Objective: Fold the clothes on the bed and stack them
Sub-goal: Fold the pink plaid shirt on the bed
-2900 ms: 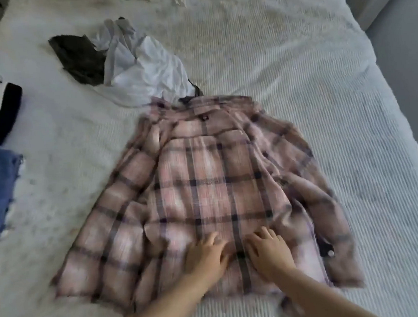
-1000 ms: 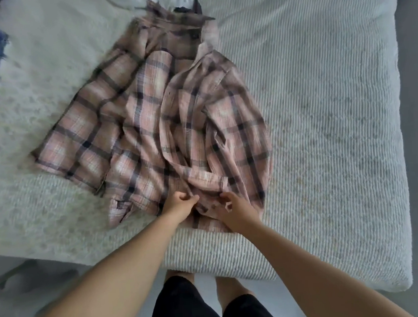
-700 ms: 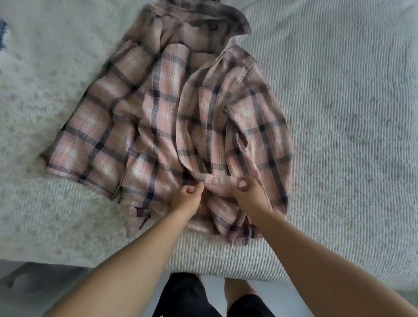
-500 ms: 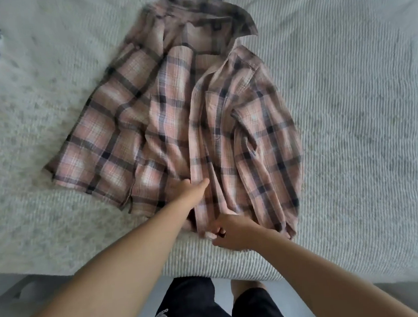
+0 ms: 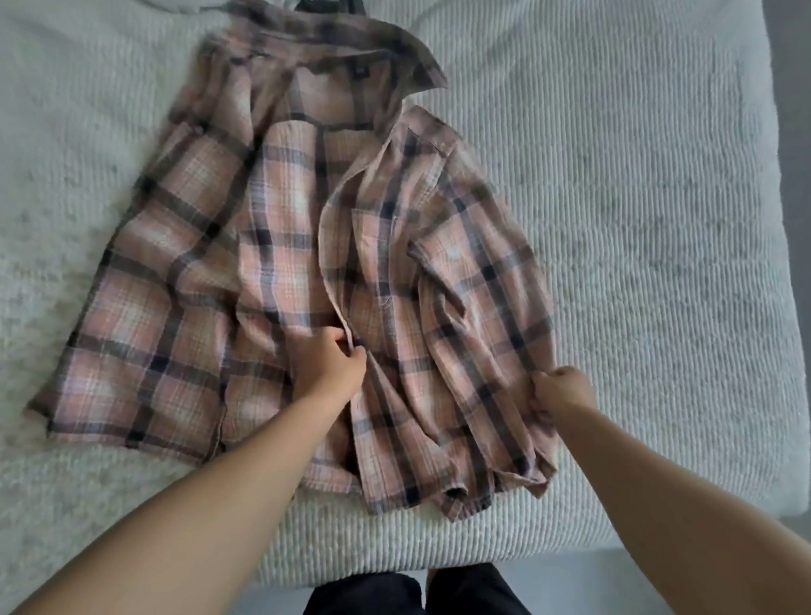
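Both hands have parted: left hand [image 5: 333,364] pinches the pink plaid cotton shirt's [image 5: 294,277] folded-over front edge, right hand [image 5: 563,389] grips its right side, flattening the first fold.

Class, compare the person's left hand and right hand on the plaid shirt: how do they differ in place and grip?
The left hand pinches the front edge near the middle of the plaid shirt; the right hand grips its right side edge. The left hand lies farther up the bed; the right hand sits nearer the person. Both hold shirt fabric.
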